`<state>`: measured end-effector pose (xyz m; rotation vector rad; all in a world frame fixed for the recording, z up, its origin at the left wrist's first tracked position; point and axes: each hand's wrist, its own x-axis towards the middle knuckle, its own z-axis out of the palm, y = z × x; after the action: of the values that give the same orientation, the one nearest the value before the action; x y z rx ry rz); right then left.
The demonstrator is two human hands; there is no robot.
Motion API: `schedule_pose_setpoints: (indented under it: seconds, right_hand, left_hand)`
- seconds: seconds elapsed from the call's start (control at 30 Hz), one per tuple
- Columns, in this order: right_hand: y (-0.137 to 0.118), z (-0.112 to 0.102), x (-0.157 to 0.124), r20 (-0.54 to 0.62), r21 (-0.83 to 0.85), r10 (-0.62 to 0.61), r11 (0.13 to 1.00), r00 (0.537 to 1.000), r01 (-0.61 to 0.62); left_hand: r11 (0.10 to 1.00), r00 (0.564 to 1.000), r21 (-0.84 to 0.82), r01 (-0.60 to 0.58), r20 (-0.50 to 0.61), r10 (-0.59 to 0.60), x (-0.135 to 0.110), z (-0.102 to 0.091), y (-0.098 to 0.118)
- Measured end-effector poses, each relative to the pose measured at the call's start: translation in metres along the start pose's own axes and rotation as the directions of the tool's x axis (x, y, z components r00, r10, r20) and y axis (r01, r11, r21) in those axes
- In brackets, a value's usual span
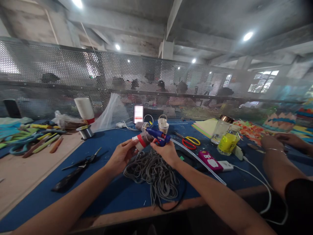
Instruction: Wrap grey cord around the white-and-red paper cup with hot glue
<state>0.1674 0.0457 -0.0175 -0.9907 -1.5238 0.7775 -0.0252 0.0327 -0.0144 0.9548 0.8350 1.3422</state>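
Cup (140,142) sits tilted above the yarn (156,174), long axis rising to the right. From here I see the left hand (121,156), fingers curled around its white end; the right hand (167,152), beside the grey end, is wrapped around the leftward-pointing glue gun (160,136).

- Deep-blue plastic glue gun (158,134)
- White paper cup (140,142) with a red band and grey cord
- Plain grey heap of cord (157,176)
- Metal scissors (187,139), handles red and yellow
- Flat blue tabletop (100,186)
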Motion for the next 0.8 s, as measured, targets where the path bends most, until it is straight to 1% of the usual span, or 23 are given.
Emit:
schedule_pose_setpoints:
  seconds: [0.1,0.17,0.3,0.4,0.5,0.63,0.7,0.8]
  right_hand:
    - [0.002,-0.004,0.004,-0.067,-0.034,-0.056,0.998,0.996,0.054]
    - [0.003,-0.008,0.007,-0.091,-0.073,-0.088,0.994,0.992,0.082]
    - [0.004,-0.015,0.009,-0.096,-0.202,-0.162,0.969,0.982,0.14]
    - [0.004,-0.019,0.01,-0.085,-0.261,-0.204,0.949,0.975,0.175]
    - [0.003,-0.021,0.011,-0.081,-0.289,-0.221,0.938,0.972,0.189]
    - [0.001,-0.025,0.011,-0.089,-0.286,-0.274,0.928,0.958,0.239]
    - [0.0,-0.027,0.011,-0.081,-0.266,-0.243,0.94,0.967,0.214]
    - [-0.001,-0.028,0.011,-0.032,-0.21,-0.156,0.967,0.987,0.146]
  left_hand:
    - [0.991,0.997,0.114,-0.068,-0.04,0.073,-0.002,0.002,0.001]
    - [0.974,0.993,0.2,-0.104,-0.042,0.115,-0.004,0.004,0.001]
    - [0.909,0.981,0.375,-0.183,0.004,0.196,-0.008,0.005,0.002]
    - [0.853,0.971,0.469,-0.228,0.047,0.233,-0.01,0.005,0.003]
    - [0.835,0.97,0.495,-0.241,0.086,0.229,-0.011,0.005,0.004]
    - [0.842,0.977,0.495,-0.213,0.099,0.189,-0.012,0.006,0.005]
    - [0.854,0.98,0.481,-0.199,0.111,0.166,-0.012,0.006,0.004]
    - [0.854,0.98,0.483,-0.196,0.126,0.154,-0.013,0.008,0.004]
